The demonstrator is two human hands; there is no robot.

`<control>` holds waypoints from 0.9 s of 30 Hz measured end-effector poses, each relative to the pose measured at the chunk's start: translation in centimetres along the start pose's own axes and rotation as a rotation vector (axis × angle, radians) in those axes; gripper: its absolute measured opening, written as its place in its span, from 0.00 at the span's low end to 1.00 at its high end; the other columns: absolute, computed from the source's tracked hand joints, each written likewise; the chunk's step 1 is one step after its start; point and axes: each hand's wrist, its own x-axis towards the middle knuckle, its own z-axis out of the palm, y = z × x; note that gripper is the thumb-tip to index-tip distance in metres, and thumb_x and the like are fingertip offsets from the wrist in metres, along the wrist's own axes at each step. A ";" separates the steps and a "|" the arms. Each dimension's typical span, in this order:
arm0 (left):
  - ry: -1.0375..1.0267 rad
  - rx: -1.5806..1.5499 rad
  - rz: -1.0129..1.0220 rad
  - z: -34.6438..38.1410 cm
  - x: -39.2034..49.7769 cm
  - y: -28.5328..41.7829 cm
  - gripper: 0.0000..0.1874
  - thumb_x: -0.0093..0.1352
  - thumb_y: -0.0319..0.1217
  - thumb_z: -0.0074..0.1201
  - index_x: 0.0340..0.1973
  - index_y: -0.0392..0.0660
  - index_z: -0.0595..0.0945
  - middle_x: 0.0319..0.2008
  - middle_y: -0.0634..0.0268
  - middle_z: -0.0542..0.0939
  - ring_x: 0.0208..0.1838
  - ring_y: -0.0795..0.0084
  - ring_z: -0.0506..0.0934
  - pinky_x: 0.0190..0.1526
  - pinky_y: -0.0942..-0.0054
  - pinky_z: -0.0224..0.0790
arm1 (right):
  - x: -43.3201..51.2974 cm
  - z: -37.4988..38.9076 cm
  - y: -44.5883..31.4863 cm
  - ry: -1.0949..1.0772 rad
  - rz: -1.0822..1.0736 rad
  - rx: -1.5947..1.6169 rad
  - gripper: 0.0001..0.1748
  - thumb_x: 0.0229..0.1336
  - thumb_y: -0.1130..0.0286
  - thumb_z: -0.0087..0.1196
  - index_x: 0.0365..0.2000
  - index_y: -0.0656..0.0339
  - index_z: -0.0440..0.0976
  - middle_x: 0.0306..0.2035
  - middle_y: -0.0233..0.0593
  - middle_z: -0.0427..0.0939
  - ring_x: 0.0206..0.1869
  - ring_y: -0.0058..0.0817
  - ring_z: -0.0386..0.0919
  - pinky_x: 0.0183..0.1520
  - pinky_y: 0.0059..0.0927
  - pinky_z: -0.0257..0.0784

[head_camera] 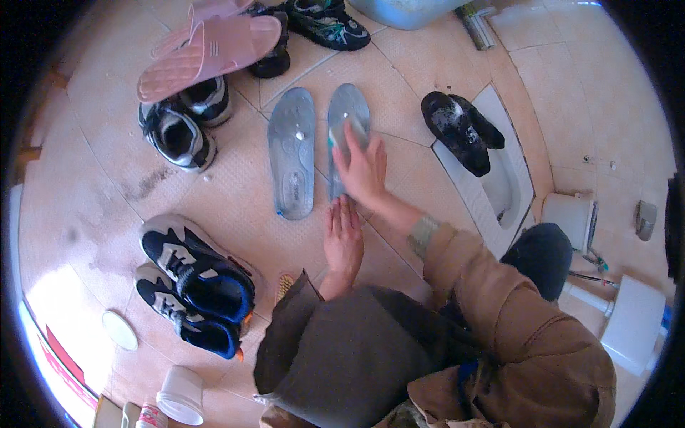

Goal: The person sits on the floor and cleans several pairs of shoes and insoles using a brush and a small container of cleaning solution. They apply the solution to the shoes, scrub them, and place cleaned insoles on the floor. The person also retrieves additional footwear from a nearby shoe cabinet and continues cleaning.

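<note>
Two grey shoe insoles lie side by side on the tiled floor. The left insole [292,160] has a white blob near its middle. On the right insole [349,101] another small white blob sits above my right hand [361,163]. Under the fingers of that hand is a pale, blurred item with a green edge, perhaps a brush or sponge, pressed to the insole; the fingers partly hide it. My left hand [344,235] rests flat, fingertips on the heel end of the same insole, with nothing seen in it.
Black-and-beige sneakers [198,283] stand lower left. Upper left are pink slippers [225,51] and grey-black shoes [179,134]. Dark wet-looking shoes [457,128] lie over the squat toilet [503,176] at right. A white bucket [181,393] and a round lid [120,329] are lower left.
</note>
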 end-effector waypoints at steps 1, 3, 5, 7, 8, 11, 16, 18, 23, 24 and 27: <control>-0.006 0.026 0.003 0.2 -0.2 0.7 0.23 0.61 0.26 0.40 0.52 0.32 0.69 0.57 0.49 0.66 0.62 0.56 0.63 0.64 0.59 0.47 | 2.6 -0.1 0.6 0.034 0.065 -0.007 0.31 0.54 0.51 0.48 0.57 0.48 0.60 0.41 0.59 0.63 0.44 0.52 0.64 0.45 0.48 0.62; 0.005 0.100 0.010 0.6 0.1 0.9 0.22 0.61 0.25 0.40 0.52 0.31 0.69 0.57 0.48 0.67 0.61 0.56 0.64 0.65 0.59 0.47 | 6.6 -0.2 0.6 0.076 0.132 -0.025 0.31 0.55 0.50 0.46 0.57 0.48 0.60 0.41 0.59 0.64 0.46 0.53 0.63 0.46 0.49 0.62; -0.011 0.030 0.016 0.5 0.1 0.5 0.22 0.61 0.25 0.40 0.50 0.30 0.70 0.56 0.48 0.67 0.61 0.55 0.64 0.64 0.59 0.47 | 8.0 -0.6 0.8 0.074 0.154 -0.068 0.31 0.55 0.49 0.44 0.57 0.49 0.60 0.41 0.59 0.64 0.46 0.54 0.63 0.47 0.50 0.61; -0.013 -0.033 -0.035 0.2 0.4 0.0 0.21 0.61 0.25 0.40 0.49 0.29 0.71 0.55 0.47 0.68 0.60 0.54 0.65 0.64 0.59 0.47 | 4.1 -0.4 0.4 -0.050 0.044 -0.048 0.32 0.55 0.48 0.45 0.59 0.47 0.57 0.41 0.60 0.63 0.46 0.54 0.64 0.46 0.50 0.61; -0.005 -0.064 -0.029 0.4 1.1 0.2 0.21 0.61 0.25 0.40 0.48 0.29 0.71 0.55 0.47 0.68 0.60 0.54 0.65 0.64 0.60 0.48 | 1.7 -1.0 1.1 -0.095 0.049 -0.048 0.33 0.55 0.48 0.45 0.59 0.47 0.57 0.41 0.61 0.63 0.46 0.53 0.64 0.46 0.50 0.61; 0.011 -0.082 -0.080 0.5 -0.1 -0.3 0.20 0.60 0.25 0.41 0.48 0.29 0.72 0.54 0.47 0.69 0.58 0.54 0.67 0.63 0.60 0.49 | -2.4 -2.1 -0.1 -0.239 0.000 0.038 0.34 0.54 0.47 0.45 0.60 0.46 0.55 0.39 0.60 0.63 0.44 0.53 0.64 0.45 0.50 0.61; 0.009 0.073 0.019 0.0 1.0 0.8 0.20 0.60 0.25 0.42 0.48 0.30 0.72 0.53 0.47 0.70 0.57 0.56 0.68 0.62 0.60 0.51 | 6.0 -0.7 1.5 -0.030 -0.018 -0.081 0.32 0.56 0.48 0.44 0.59 0.47 0.57 0.39 0.58 0.63 0.42 0.52 0.64 0.44 0.49 0.61; 0.000 0.134 0.043 -0.1 1.1 0.9 0.20 0.60 0.25 0.42 0.48 0.30 0.72 0.53 0.48 0.71 0.57 0.57 0.68 0.61 0.60 0.52 | 5.9 -1.1 2.1 -0.054 -0.050 -0.078 0.32 0.56 0.48 0.44 0.58 0.48 0.58 0.41 0.59 0.63 0.43 0.53 0.65 0.44 0.51 0.61; -0.313 -0.071 0.130 -3.6 1.8 -2.5 0.23 0.60 0.30 0.50 0.52 0.37 0.69 0.52 0.55 0.72 0.54 0.58 0.70 0.58 0.63 0.57 | 6.6 -2.9 2.0 -0.278 -0.166 -0.180 0.31 0.56 0.48 0.44 0.57 0.50 0.59 0.48 0.61 0.61 0.48 0.51 0.66 0.48 0.51 0.62; -0.394 -0.224 0.134 -6.0 2.7 -3.1 0.24 0.60 0.31 0.52 0.52 0.39 0.69 0.51 0.55 0.72 0.54 0.58 0.70 0.57 0.63 0.59 | 7.3 -3.8 1.9 -0.286 -0.172 -0.234 0.30 0.57 0.49 0.44 0.56 0.51 0.60 0.49 0.61 0.61 0.49 0.50 0.67 0.48 0.50 0.62; -0.337 -0.333 0.171 -12.2 2.8 -5.8 0.16 0.57 0.31 0.56 0.42 0.43 0.76 0.46 0.56 0.75 0.49 0.54 0.72 0.51 0.63 0.65 | 11.1 -8.2 0.4 -0.631 -0.014 0.252 0.22 0.59 0.55 0.42 0.50 0.53 0.69 0.49 0.53 0.65 0.52 0.42 0.67 0.52 0.48 0.61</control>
